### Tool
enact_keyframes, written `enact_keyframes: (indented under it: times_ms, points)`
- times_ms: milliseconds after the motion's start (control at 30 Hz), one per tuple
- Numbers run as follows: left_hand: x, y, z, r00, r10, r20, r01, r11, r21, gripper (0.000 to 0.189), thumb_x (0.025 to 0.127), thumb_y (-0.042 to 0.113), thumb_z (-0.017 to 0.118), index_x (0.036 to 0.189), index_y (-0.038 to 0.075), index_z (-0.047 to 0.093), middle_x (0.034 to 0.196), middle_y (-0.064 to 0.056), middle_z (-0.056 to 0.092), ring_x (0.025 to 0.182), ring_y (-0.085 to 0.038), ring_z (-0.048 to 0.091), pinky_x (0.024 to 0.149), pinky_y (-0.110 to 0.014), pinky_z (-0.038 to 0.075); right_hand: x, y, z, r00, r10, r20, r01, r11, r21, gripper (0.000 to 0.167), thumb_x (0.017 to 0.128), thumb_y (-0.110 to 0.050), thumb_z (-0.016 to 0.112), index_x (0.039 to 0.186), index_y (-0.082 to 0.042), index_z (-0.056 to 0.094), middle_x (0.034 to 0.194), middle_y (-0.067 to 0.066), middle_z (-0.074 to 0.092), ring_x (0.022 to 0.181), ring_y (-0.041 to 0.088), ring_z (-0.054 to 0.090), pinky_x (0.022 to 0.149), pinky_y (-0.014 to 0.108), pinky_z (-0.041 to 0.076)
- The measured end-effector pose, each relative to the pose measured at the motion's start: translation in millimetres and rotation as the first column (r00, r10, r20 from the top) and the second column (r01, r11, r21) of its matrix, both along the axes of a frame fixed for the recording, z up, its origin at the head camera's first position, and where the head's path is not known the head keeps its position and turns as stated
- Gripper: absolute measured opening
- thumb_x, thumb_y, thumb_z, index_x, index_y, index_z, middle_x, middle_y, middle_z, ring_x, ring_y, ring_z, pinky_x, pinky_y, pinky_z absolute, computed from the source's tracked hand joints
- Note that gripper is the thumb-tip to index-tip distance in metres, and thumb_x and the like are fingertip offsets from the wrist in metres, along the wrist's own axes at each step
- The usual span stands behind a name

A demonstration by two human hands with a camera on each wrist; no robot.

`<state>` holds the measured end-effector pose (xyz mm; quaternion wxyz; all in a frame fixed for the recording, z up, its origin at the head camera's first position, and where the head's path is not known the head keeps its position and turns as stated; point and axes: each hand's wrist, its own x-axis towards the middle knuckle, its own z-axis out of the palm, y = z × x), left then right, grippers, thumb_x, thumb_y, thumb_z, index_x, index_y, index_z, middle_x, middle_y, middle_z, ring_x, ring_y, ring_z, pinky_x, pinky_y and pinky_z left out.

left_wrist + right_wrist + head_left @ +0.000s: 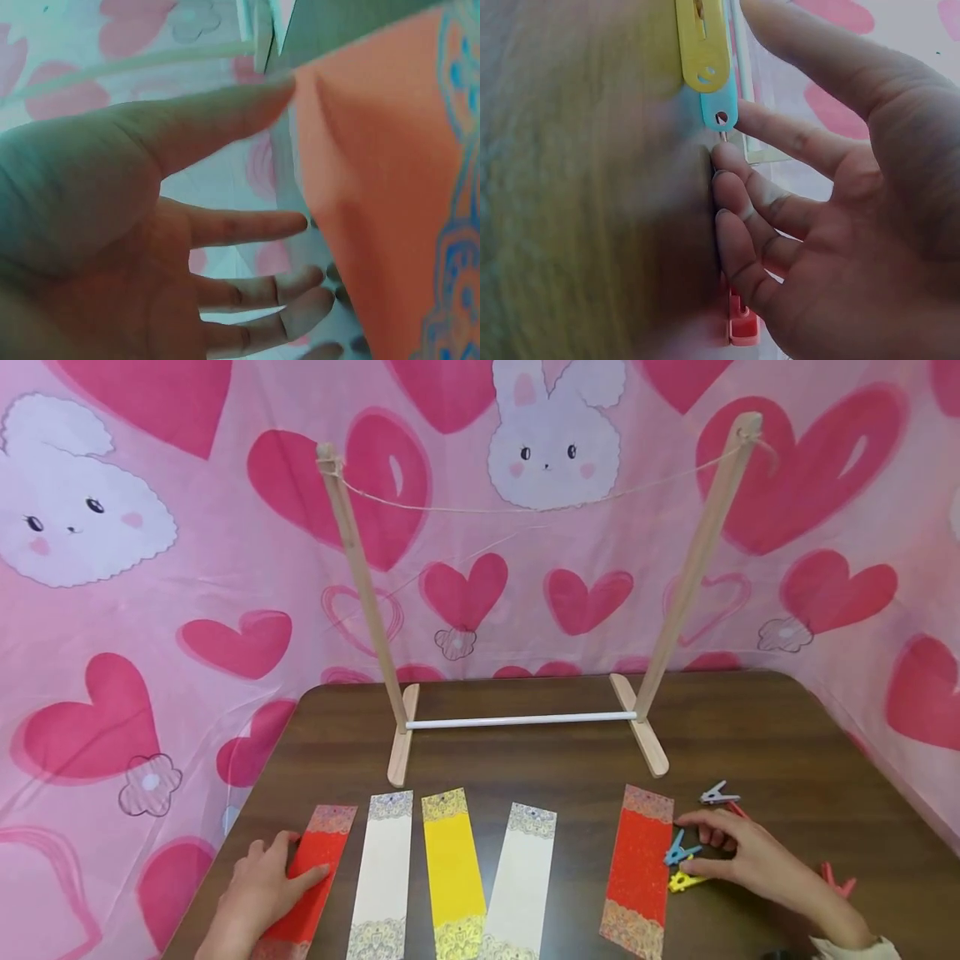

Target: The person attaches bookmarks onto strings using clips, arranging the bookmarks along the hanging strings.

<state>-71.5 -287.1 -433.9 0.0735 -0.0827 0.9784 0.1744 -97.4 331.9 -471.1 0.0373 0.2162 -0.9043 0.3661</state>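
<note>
On the left of the table lies a red card point(327, 839) with lace-patterned ends. My left hand point(255, 885) reaches over it, thumb on its face and the other fingers at its left edge. In the left wrist view the fingers are fairly straight, with the thumb tip at the orange-looking card point(382, 150). My right hand point(750, 856) rests among small clothespins. Its thumb and index finger are spread around a blue clothespin point(677, 852) and a yellow clothespin point(682, 882), beside a second red card point(637, 860). The right wrist view shows the other fingers bent against the tabletop.
Two white cards point(384, 860) and a yellow card point(453, 868) lie between the hands. Behind stands a wooden frame point(360, 577) with a string point(480, 511) across its top and a white rod point(517, 721) below. A grey clothespin point(718, 793) and red clothespins point(837, 881) lie at right.
</note>
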Motion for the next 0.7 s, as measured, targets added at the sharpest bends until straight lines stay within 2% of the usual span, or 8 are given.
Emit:
enact_keyframes:
  times_ms: [133,267,367,467,567,700]
  points:
    - [-1.4,11.7,2.1,0.999,0.023,0.037,-0.022,0.999,-0.026,0.108,0.068,0.065,0.08,0.137,-0.008,0.04,0.108,-0.031,0.046,0.098,-0.05,0.047,0.067,-0.064,0.047,-0.6,4,0.0,0.999,0.054,-0.003,-0.054,0.998,-0.01,0.051,0.073,-0.019,0.089,0.118,-0.013,0.067,0.087,-0.006,0.049,0.074,0.008,0.044,0.059,0.024,0.036]
    - [-0.3,13.7,4.6,0.996,0.028,0.084,-0.026,0.999,-0.027,0.116,0.062,0.065,0.084,0.139,-0.008,0.035,0.101,-0.026,0.048,0.094,-0.044,0.049,0.068,-0.063,0.046,-0.6,9,0.0,0.996,0.082,0.019,-0.082,0.996,-0.027,0.046,0.076,-0.014,0.087,0.117,-0.01,0.066,0.089,-0.005,0.051,0.077,0.009,0.046,0.06,0.024,0.038]
    - [2.3,8.6,5.2,0.995,0.026,0.096,-0.024,1.0,-0.015,0.109,0.064,0.06,0.085,0.131,-0.011,0.037,0.093,-0.021,0.05,0.087,-0.038,0.052,0.066,-0.059,0.046,-1.9,10,0.5,0.996,0.073,0.046,-0.072,0.997,-0.027,0.039,0.078,-0.012,0.085,0.112,-0.009,0.067,0.089,-0.005,0.053,0.078,0.008,0.048,0.061,0.024,0.041]
    - [5.3,2.3,5.2,0.991,0.037,0.125,-0.035,0.999,-0.017,0.094,0.063,0.055,0.088,0.112,-0.012,0.043,0.085,-0.016,0.051,0.079,-0.032,0.053,0.063,-0.054,0.046,-3.5,10,1.7,0.995,0.057,0.079,-0.055,0.998,-0.019,0.034,0.079,-0.011,0.084,0.109,-0.008,0.067,0.089,-0.005,0.055,0.078,0.007,0.049,0.063,0.023,0.043]
    - [7.4,-1.1,3.9,0.986,0.034,0.161,-0.028,0.999,-0.034,0.079,0.063,0.053,0.088,0.094,-0.007,0.048,0.08,-0.013,0.05,0.075,-0.029,0.052,0.062,-0.049,0.046,-3.0,10,2.6,0.994,0.055,0.089,-0.054,0.998,-0.02,0.031,0.08,-0.01,0.083,0.105,-0.008,0.065,0.089,-0.005,0.056,0.078,0.007,0.05,0.064,0.022,0.045]
    - [8.2,-1.1,0.2,0.984,0.004,0.18,0.001,1.0,-0.029,0.08,0.061,0.056,0.088,0.094,-0.005,0.049,0.083,-0.013,0.049,0.078,-0.031,0.05,0.063,-0.048,0.047,1.0,11,2.1,0.997,0.028,0.077,-0.025,0.999,-0.034,0.03,0.079,-0.01,0.084,0.098,-0.011,0.061,0.088,-0.005,0.056,0.077,0.007,0.052,0.064,0.021,0.046]
